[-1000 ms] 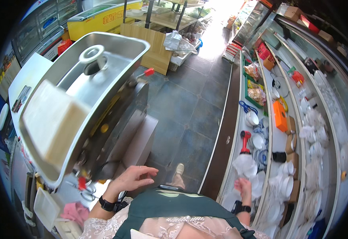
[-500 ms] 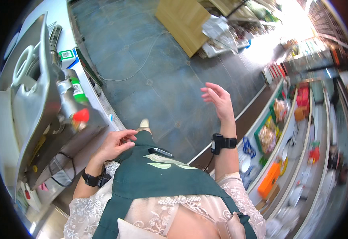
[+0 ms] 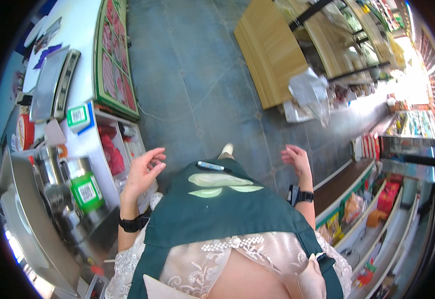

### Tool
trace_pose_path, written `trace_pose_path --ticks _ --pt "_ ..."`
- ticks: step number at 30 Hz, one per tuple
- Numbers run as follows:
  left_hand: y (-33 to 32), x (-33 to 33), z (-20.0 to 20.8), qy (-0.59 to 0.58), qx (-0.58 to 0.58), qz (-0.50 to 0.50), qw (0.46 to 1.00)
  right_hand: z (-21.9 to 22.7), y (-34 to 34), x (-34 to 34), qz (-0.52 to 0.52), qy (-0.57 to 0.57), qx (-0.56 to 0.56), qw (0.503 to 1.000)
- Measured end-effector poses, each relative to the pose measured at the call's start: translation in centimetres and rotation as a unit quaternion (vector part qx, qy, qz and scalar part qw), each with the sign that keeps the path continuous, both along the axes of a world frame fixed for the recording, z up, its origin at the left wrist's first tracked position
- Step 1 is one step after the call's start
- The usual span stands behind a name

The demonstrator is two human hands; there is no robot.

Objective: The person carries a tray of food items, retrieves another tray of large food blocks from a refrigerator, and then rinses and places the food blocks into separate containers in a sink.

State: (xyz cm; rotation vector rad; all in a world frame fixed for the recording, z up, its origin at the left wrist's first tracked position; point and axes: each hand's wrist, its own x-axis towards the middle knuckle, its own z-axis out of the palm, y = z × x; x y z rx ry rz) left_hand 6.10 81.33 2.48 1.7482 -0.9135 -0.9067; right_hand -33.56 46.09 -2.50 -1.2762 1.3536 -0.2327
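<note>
My left hand (image 3: pixel 144 170) is raised in the air at the left of my apron, fingers loosely bent and apart, holding nothing. Nearest to it are an open white drawer or shelf (image 3: pixel 135 133) with red bags (image 3: pixel 109 152) in it, and a green container (image 3: pixel 86 192) with a code label. At the right, my right hand (image 3: pixel 295 157) hangs over the floor, fingers apart and nothing in it. Both wrists wear black bands. A pen (image 3: pixel 210 166) is clipped at the pocket of my dark green apron (image 3: pixel 212 214).
A white counter (image 3: pixel 75 30) with a flat metal scale (image 3: pixel 53 87) runs along the left. Ahead on the right stands a wooden shelf unit (image 3: pixel 269 55) with plastic bags (image 3: pixel 308 89) at its end. Goods fill low shelves (image 3: pixel 372 219) at the right. My shoe (image 3: pixel 226 149) shows on the tiled floor (image 3: pixel 187 65).
My view has shifted forward along the aisle; the metal machine at the left has slid back and the counter scale shows more fully. My right hand sits lower in view. Both hands remain without anything in them.
</note>
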Motion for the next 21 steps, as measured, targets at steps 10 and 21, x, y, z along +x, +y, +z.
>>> trace_pose_path --ticks 10,21 --pt "-25.9 10.0 3.0 -0.052 0.009 0.049 0.997 0.7 -33.5 21.6 0.119 -0.084 -0.081 0.986" --pt "-39.1 29.1 -1.8 0.023 0.101 0.193 0.976 0.2 -51.1 63.9 0.386 -0.205 -0.095 0.895"
